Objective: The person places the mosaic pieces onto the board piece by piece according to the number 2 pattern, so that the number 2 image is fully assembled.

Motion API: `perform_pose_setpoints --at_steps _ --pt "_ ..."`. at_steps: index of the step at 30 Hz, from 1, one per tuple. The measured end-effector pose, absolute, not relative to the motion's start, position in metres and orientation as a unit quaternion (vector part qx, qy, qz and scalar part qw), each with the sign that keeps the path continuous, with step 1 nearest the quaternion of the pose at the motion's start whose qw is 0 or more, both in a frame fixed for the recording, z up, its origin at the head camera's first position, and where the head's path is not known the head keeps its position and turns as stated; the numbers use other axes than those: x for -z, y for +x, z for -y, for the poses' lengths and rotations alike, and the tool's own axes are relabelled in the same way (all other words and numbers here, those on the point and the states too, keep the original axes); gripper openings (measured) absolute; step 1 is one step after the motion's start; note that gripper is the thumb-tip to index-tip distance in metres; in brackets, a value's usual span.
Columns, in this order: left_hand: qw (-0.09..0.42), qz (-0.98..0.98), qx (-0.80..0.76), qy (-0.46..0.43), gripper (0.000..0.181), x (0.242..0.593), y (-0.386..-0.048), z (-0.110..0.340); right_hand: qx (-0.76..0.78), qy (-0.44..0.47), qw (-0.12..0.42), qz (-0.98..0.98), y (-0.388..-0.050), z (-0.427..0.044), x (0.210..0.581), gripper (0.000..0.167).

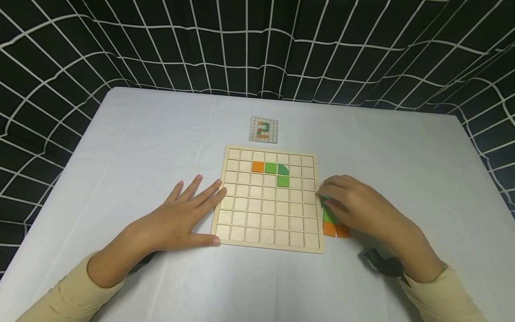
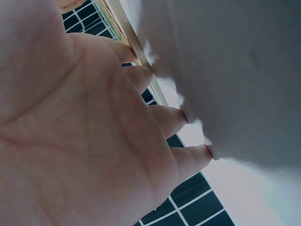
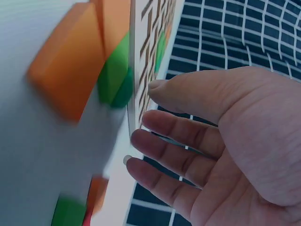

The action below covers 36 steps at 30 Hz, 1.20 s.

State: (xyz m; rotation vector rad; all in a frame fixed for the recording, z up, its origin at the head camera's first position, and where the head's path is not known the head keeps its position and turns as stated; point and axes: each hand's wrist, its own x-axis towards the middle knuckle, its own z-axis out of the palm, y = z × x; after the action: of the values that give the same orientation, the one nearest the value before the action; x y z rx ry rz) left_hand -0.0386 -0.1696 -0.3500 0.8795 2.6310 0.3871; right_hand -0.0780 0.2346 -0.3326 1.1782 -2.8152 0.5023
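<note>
A wooden grid board [image 1: 249,219] lies flat on the white table. In its upper rows sit an orange square tile [image 1: 258,167], a light green square [image 1: 271,168], a dark green rounded tile [image 1: 283,170] and another light green square [image 1: 283,181]. My left hand [image 1: 177,221] rests with spread fingers against the board's left edge. At the right edge hovers my right hand [image 1: 352,203], its thumb and fingers apart with nothing visible between them in the right wrist view. Beneath it lie loose orange tiles [image 1: 329,229], a light green tile [image 1: 329,216] and a dark green tile [image 1: 323,202], partly hidden.
Behind the board lies a small pattern card [image 1: 263,130] with a coloured figure on a grid. More tiles show in the right wrist view, including a green one [image 3: 68,212]. Dark cloth with white grid lines [image 1: 249,49] hangs beyond the table [image 1: 161,129].
</note>
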Motion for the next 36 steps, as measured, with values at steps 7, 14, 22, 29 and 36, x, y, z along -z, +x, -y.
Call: perform_pose_setpoints --at_steps 7,14,22,29,36 --pt "0.172 -0.925 -0.141 0.308 0.100 0.351 -0.039 0.170 -0.141 0.335 0.011 0.932 -0.067 -0.263 0.330 0.032" --pt "0.172 -0.924 -0.141 0.310 0.100 0.351 -0.039 0.170 -0.108 0.262 -0.047 0.958 -0.067 -0.285 0.328 0.037" --pt "0.169 -0.925 -0.139 0.311 0.100 0.350 -0.039 0.170 -0.086 0.200 -0.121 0.968 -0.070 -0.291 0.324 0.045" --pt "0.169 -0.925 -0.137 0.311 0.099 0.350 -0.039 0.170 -0.077 0.173 -0.143 0.971 -0.071 -0.292 0.326 0.049" --pt "0.170 -0.925 -0.139 0.310 0.099 0.349 -0.039 0.169 -0.082 0.164 -0.152 0.971 -0.071 -0.292 0.326 0.051"
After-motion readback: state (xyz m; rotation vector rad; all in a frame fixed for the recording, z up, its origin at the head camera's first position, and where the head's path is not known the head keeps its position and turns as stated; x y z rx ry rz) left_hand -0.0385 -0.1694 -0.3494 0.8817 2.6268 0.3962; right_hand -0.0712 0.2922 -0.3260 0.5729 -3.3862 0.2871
